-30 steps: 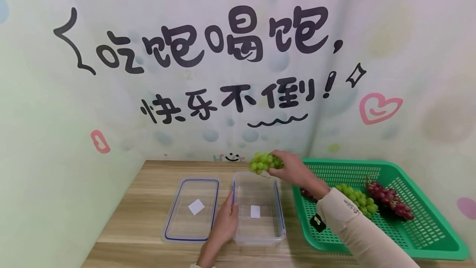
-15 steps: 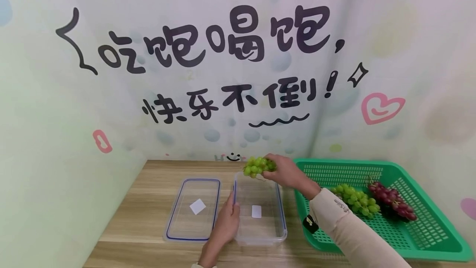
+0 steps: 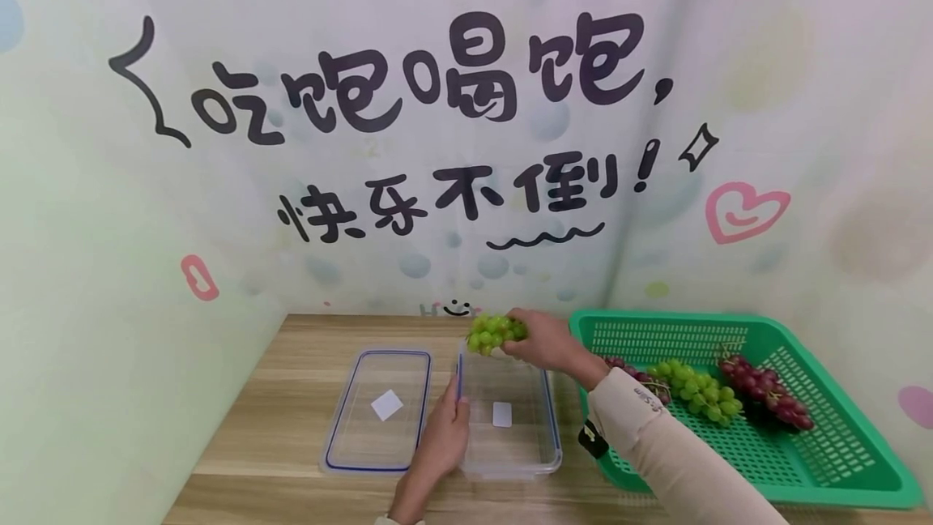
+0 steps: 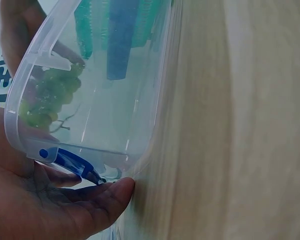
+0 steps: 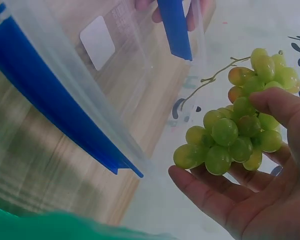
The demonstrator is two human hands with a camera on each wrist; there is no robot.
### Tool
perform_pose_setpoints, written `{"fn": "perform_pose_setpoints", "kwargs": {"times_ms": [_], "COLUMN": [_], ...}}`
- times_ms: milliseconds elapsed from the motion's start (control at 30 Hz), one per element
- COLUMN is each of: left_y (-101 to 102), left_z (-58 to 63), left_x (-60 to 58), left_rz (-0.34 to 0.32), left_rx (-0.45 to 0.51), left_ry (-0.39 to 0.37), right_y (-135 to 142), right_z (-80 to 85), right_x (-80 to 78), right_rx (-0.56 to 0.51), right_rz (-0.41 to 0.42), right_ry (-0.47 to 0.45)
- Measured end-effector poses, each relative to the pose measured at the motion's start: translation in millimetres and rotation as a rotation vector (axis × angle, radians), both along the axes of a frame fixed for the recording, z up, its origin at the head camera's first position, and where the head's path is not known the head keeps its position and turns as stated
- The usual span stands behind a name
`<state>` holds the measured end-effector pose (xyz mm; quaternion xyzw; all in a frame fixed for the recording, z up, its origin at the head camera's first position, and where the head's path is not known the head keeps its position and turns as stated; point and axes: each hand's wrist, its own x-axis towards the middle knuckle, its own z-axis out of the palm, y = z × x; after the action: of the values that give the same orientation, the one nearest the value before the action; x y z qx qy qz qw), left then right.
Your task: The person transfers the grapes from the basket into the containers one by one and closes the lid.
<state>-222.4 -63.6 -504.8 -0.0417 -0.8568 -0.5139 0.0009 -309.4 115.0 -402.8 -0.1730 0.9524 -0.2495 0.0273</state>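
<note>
My right hand [image 3: 543, 340] grips a bunch of green grapes [image 5: 225, 132] between the thumb on top and the fingers beneath. A bare bit of stem sticks out from the bunch. In the head view the grapes overlap the far end of a clear plastic food container [image 3: 510, 452] with blue side clips. My left hand [image 3: 443, 430] rests against the container's left wall, its fingers by the blue clip [image 4: 72, 162] and touching the outside. Through the clear wall, the left wrist view shows the grapes near the rim. A small white label [image 3: 501, 415] shows in the container.
The container's lid [image 3: 375, 444], with a blue seal and a white label, lies flat on the wooden table [image 3: 255, 428] at left. At right, a green basket [image 3: 867, 468] holds green grapes [image 3: 703, 391] and red grapes [image 3: 765, 391]. A printed wall cloth [image 3: 408, 266] hangs behind.
My right hand has moved left and slightly down with the green grapes, away from the basket and over the container's far end. More red grapes show in the basket. My left hand stays put.
</note>
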Motion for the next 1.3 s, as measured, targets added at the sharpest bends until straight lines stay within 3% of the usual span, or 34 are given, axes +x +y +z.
{"fn": "perform_pose_setpoints", "kwargs": {"times_ms": [233, 800, 1067, 1300], "left_y": [0, 0, 0, -2], "left_z": [-0.3, 1.6, 1.0, 0.3], "left_x": [-0.5, -0.1, -0.9, -1.6], "left_rz": [-0.002, -0.02, -0.025, -0.028], "left_rx": [0.0, -0.002, -0.001, 0.004], "left_ry": [-0.003, 0.053, 0.021, 0.009], "right_y": [-5, -13, -16, -19], "right_z": [-6.8, -16.9, -18.0, -21.0], "right_x": [-1.3, -5.8, -3.1, -0.9], "right_rx": [0.019, 0.097, 0.125, 0.171], "right_rz": [0.002, -0.034, -0.053, -0.037], "right_ry": [-0.07, -0.101, -0.141, -0.096]}}
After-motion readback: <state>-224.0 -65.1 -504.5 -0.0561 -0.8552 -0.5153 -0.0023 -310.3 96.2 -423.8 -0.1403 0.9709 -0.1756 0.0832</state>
